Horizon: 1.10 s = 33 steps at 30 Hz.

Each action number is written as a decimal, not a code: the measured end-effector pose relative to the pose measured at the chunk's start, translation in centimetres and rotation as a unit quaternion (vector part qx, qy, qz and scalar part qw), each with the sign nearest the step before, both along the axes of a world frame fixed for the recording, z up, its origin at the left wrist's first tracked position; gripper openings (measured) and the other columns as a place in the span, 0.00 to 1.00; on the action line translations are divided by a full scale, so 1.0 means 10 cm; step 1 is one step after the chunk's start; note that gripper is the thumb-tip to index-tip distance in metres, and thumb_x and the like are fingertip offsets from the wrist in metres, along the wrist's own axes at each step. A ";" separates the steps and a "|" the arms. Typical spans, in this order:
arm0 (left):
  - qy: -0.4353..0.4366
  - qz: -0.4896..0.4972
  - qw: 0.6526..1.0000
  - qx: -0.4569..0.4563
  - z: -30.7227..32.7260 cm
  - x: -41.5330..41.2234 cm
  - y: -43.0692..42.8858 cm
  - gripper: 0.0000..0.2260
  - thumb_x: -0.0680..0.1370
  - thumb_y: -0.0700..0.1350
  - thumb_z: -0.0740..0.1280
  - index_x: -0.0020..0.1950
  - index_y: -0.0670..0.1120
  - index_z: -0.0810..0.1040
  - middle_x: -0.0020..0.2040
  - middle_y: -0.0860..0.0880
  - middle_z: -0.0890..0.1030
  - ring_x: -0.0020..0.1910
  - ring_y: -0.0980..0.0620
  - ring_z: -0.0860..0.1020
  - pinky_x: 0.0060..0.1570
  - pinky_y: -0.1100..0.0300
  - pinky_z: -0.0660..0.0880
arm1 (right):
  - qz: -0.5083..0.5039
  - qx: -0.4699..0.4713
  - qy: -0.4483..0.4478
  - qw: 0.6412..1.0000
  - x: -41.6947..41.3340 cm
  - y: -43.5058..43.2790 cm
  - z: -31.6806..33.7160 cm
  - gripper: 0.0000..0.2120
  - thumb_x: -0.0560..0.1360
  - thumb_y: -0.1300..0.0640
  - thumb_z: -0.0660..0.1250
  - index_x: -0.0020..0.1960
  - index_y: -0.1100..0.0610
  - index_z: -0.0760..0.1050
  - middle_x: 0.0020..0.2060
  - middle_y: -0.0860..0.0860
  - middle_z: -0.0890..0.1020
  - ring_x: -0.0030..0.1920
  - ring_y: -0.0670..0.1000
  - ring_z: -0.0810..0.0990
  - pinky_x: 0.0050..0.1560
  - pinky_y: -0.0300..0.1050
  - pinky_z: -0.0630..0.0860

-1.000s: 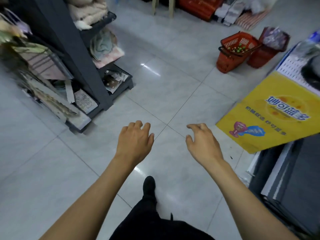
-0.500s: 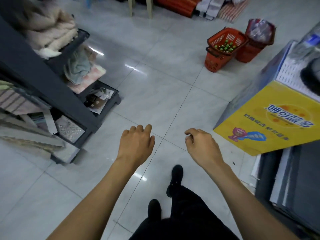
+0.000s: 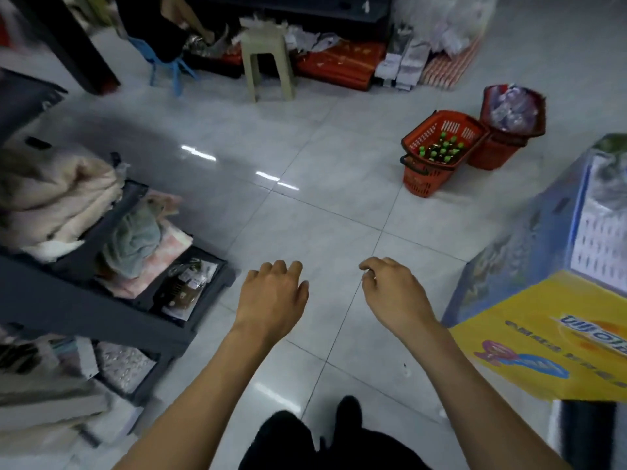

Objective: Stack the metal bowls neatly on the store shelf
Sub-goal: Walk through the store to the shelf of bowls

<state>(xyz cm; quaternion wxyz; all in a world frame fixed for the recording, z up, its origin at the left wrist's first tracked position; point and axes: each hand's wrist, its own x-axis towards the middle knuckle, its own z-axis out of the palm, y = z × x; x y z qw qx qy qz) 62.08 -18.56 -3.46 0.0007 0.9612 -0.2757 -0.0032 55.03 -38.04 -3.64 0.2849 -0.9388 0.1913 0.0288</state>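
Observation:
No metal bowls show in the head view. My left hand (image 3: pixel 271 300) hangs palm down over the tiled floor, fingers loosely curled and holding nothing. My right hand (image 3: pixel 393 293) hovers beside it, a little to the right, also empty with its fingers bent and apart. Both forearms reach forward from the bottom of the frame. A dark grey store shelf (image 3: pixel 101 313) stands to the left of my left hand, loaded with folded cloth and packets.
A yellow and blue carton (image 3: pixel 543 334) sits close on the right. Two red baskets (image 3: pixel 437 147) stand further off, one with green-capped bottles. A beige plastic stool (image 3: pixel 268 59) and a blue chair (image 3: pixel 169 69) are at the back. My dark shoe (image 3: pixel 349 412) is below.
The view has tilted up and swung, bringing the stool, chair and back wall goods into sight. The shelf has slid lower left. Both hands stay empty in front of me.

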 end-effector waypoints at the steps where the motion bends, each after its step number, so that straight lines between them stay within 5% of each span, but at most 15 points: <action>1: -0.005 0.004 1.000 0.002 0.02 0.17 -0.04 0.13 0.81 0.51 0.58 0.58 0.46 0.78 0.48 0.45 0.82 0.46 0.42 0.80 0.45 0.50 0.74 | 0.003 0.001 -0.005 1.000 0.19 -0.06 0.03 0.15 0.82 0.56 0.56 0.65 0.52 0.76 0.59 0.51 0.80 0.54 0.53 0.80 0.51 0.45 0.76; 7: -0.028 0.033 0.999 0.020 0.05 1.31 -0.18 0.08 0.79 0.42 0.62 0.40 0.44 0.74 0.36 0.43 0.78 0.34 0.40 0.76 0.34 0.53 0.67 | 0.036 -0.005 -0.018 0.999 1.36 -0.28 -0.02 0.15 0.83 0.56 0.54 0.63 0.53 0.77 0.56 0.52 0.83 0.53 0.55 0.81 0.52 0.49 0.78; 21: -0.019 0.042 0.997 -0.056 0.02 4.61 -0.78 0.13 0.82 0.48 0.57 0.47 0.44 0.78 0.41 0.44 0.81 0.39 0.43 0.78 0.40 0.53 0.71 | 0.051 -0.072 -0.017 0.996 4.65 -0.89 0.22 0.16 0.84 0.56 0.53 0.63 0.54 0.78 0.55 0.52 0.82 0.53 0.52 0.80 0.44 0.41 0.70; 33: 0.003 -0.043 0.999 -0.001 -0.07 7.06 -2.49 0.16 0.83 0.51 0.55 0.52 0.45 0.79 0.47 0.45 0.81 0.47 0.43 0.79 0.48 0.51 0.73 | -0.057 0.008 -0.023 0.998 6.78 -2.42 -0.11 0.17 0.84 0.53 0.52 0.59 0.54 0.78 0.52 0.53 0.83 0.51 0.53 0.80 0.51 0.48 0.77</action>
